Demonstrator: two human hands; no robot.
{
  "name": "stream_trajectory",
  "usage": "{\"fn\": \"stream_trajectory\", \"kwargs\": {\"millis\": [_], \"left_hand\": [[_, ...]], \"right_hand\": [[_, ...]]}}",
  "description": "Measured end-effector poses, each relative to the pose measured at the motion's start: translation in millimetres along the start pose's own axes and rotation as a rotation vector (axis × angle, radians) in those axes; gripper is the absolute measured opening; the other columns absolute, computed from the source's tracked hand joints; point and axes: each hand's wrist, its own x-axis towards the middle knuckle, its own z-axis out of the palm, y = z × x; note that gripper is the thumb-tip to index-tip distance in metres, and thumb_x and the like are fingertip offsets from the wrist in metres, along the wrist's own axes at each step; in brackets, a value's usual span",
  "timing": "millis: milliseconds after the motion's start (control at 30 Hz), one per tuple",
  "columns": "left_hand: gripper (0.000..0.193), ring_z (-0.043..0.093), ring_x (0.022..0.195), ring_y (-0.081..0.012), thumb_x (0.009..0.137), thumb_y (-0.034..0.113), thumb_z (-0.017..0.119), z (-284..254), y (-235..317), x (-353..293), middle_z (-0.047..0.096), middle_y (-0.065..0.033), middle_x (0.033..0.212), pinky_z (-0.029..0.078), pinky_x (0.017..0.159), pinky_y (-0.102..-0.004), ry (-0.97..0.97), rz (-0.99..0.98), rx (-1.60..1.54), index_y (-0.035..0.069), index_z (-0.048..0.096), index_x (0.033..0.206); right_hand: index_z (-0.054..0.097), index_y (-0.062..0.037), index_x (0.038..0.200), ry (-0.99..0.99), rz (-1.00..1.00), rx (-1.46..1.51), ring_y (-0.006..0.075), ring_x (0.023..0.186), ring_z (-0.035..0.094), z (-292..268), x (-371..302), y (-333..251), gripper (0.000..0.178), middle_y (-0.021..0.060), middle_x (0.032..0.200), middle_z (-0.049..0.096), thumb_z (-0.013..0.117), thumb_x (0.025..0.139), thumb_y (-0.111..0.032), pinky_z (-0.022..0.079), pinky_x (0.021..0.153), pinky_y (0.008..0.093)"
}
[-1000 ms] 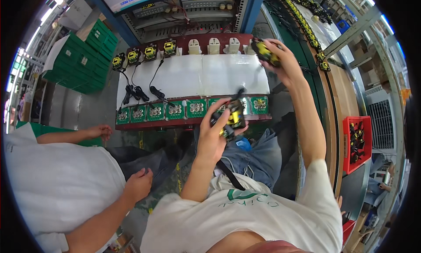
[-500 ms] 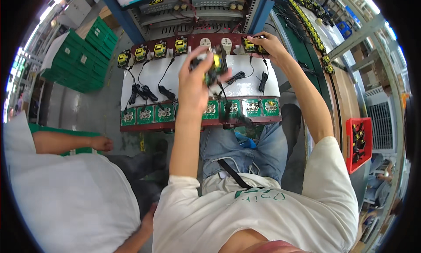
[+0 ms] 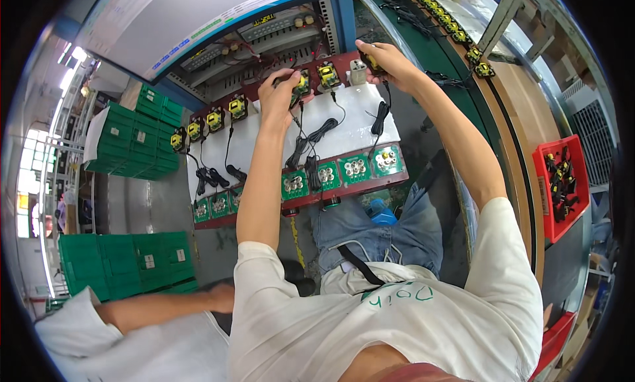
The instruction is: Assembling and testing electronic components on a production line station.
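Note:
My left hand [image 3: 278, 101] is closed around a small circuit board with a yellow transformer [image 3: 303, 84], at the socket row of the dark red test fixture [image 3: 301, 201]. A similar circuit board [image 3: 327, 75] sits just right of it, untouched, with a black cable hanging from it. At the row's right end my right hand [image 3: 391, 66] grips another circuit board [image 3: 374, 66], tilted and partly hidden by the fingers. Beside that board is a pale socket [image 3: 358, 72] with nothing on it. A bundled black cable [image 3: 380, 119] hangs below the right hand.
Several more boards [image 3: 215, 119] stand along the row's left part. Green connector boards [image 3: 294, 183] line the fixture's front. A monitor [image 3: 218, 25] overhangs the rack. Green crates [image 3: 132, 140] and a co-worker's arm [image 3: 165, 309] are left; a red bin [image 3: 562, 187] of parts is right.
The view has turned, so the fixture now slants. My left hand has brought its board from above the fixture to the socket row. My right hand's board now tilts beside a bare socket.

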Motion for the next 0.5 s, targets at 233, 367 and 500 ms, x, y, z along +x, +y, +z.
{"fn": "stream_trajectory", "kwargs": {"millis": [233,367,500], "left_hand": [[0.027,0.073,0.083,-0.0291,0.101,0.007,0.073,-25,1,13,0.070,-0.0179,0.110,0.070,0.072,-0.0390,0.012,0.140,0.118,-0.004,0.068,0.125],[0.028,0.074,0.085,-0.0299,0.102,0.009,0.072,-7,11,1,0.069,-0.0184,0.110,0.070,0.072,-0.0392,-0.002,0.054,0.061,-0.005,0.067,0.126],[0.028,0.075,0.084,-0.0305,0.103,0.009,0.072,-19,19,0,0.069,-0.0185,0.110,0.070,0.072,-0.0390,-0.001,0.024,0.068,-0.005,0.067,0.127]], "right_hand": [[0.059,0.0005,0.105,-0.020,0.006,-0.066,0.0171,0.055,0.059,12,19,1,0.047,0.0070,0.075,0.058,0.057,0.110,-0.046,0.050,0.050,0.0273],[0.065,0.0032,0.088,-0.025,0.122,-0.455,0.0198,0.050,0.063,9,36,-3,0.051,0.0099,0.069,0.064,0.055,0.109,-0.043,0.058,0.047,0.0281],[0.065,0.0042,0.082,0.011,0.041,-0.546,0.0213,0.047,0.062,36,18,-8,0.056,0.0111,0.070,0.066,0.056,0.108,-0.045,0.059,0.046,0.0289]]}}
